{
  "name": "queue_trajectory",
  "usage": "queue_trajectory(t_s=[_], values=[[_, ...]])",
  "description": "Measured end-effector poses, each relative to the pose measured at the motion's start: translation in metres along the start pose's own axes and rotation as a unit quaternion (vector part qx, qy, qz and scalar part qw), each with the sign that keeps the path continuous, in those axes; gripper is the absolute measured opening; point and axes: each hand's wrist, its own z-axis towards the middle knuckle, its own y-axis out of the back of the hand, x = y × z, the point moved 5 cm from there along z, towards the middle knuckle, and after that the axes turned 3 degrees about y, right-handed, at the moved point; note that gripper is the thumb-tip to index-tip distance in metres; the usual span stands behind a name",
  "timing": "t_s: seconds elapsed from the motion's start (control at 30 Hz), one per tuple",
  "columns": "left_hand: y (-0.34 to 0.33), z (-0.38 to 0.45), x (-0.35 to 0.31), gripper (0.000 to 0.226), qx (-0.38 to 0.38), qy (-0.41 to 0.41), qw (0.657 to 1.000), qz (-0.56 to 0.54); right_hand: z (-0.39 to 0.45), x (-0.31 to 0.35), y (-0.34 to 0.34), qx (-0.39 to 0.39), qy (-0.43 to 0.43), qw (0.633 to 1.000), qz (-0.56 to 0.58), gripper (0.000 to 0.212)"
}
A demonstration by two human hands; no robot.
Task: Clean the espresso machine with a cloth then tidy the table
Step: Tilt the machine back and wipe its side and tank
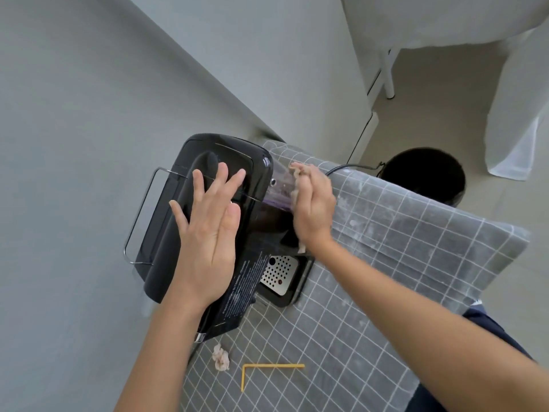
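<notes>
A glossy black espresso machine (178,233) stands at the left edge of a table covered by a grey checked cloth (386,248). My left hand (208,233) lies flat on the machine's top, fingers spread. My right hand (313,203) presses a crumpled pale cloth (297,171) against the machine's right side, by a clear purple-tinted tank (280,188). The perforated metal drip tray (277,273) shows below my right wrist.
A crumpled paper scrap (221,356) and a bent yellow straw (267,370) lie on the table near its front. A black bucket (421,173) stands on the floor past the table's far edge. A grey wall runs along the left.
</notes>
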Motion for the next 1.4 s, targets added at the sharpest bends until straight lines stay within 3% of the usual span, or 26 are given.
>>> queue_trajectory(t_s=[0.13,0.23,0.43,0.6,0.8,0.9,0.97,1.03,1.1,1.2,1.27,1.4], values=[[0.0,0.0,0.001,0.046,-0.008,0.002,1.0,0.009,0.017,-0.07,0.008,0.033,-0.129,0.989,-0.065,0.035],[0.0,0.0,0.0,0.045,-0.007,0.001,1.0,0.004,-0.014,-0.08,0.016,-0.027,-0.133,0.988,-0.075,0.029],[0.0,0.0,-0.001,0.045,-0.005,0.0,1.0,-0.007,-0.047,-0.047,0.004,-0.032,-0.114,0.993,-0.015,0.035],[-0.001,0.002,0.001,0.044,-0.008,0.0,1.0,-0.003,0.028,-0.073,0.009,0.084,-0.084,0.99,-0.073,0.034],[0.0,0.0,0.001,0.045,-0.01,0.001,1.0,0.009,-0.064,-0.07,0.009,-0.022,-0.2,0.979,-0.024,0.037],[0.001,0.001,0.0,0.046,-0.011,0.002,1.0,0.006,-0.089,-0.006,-0.003,0.002,-0.086,0.996,0.018,0.045],[0.001,0.001,0.0,0.045,-0.012,0.002,1.0,0.004,-0.066,0.038,-0.007,0.008,0.024,0.999,0.045,0.044],[0.001,0.001,0.0,0.044,-0.011,0.002,1.0,0.002,-0.023,0.059,-0.009,0.016,0.076,0.995,0.059,0.036],[0.0,0.002,0.0,0.044,-0.011,0.004,1.0,0.003,0.025,0.042,-0.012,0.075,0.025,0.996,0.028,0.031],[0.001,0.001,0.0,0.045,-0.012,0.003,1.0,0.007,0.041,-0.027,-0.006,0.134,-0.122,0.983,-0.031,0.033],[0.001,0.0,-0.001,0.045,-0.013,0.004,1.0,0.005,0.012,-0.056,0.011,0.095,-0.15,0.981,-0.077,0.032],[0.001,0.001,-0.001,0.045,-0.014,0.004,1.0,0.0,-0.039,-0.03,0.013,0.027,-0.102,0.994,-0.004,0.033]])
